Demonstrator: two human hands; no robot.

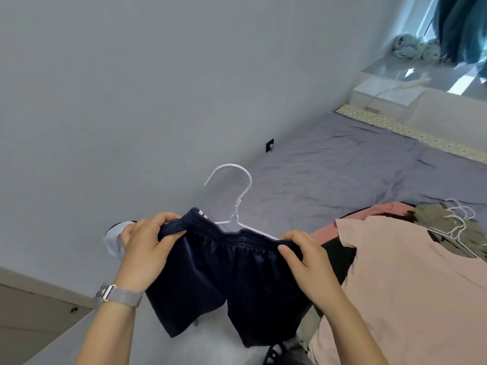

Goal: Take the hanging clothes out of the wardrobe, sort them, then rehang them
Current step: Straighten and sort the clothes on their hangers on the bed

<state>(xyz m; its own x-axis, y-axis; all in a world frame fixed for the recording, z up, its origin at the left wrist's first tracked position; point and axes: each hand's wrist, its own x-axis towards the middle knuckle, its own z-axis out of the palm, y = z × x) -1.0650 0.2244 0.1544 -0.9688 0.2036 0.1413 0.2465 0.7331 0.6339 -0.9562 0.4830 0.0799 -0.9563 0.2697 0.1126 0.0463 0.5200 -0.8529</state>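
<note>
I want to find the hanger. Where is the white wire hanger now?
In the head view, low centre: the white wire hanger sticks up behind the navy blue shorts, between the left hand and right hand.

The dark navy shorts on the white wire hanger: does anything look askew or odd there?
Yes. The dark navy shorts sit unevenly on the white wire hanger: the waistband bunches higher under the left hand than under the right hand.

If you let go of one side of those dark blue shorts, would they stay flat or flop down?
Probably flop: the navy shorts already sag in soft folds below both hands' grip. They look light, since the thin white hanger carries them. The shiny fabric might slide off.
</note>
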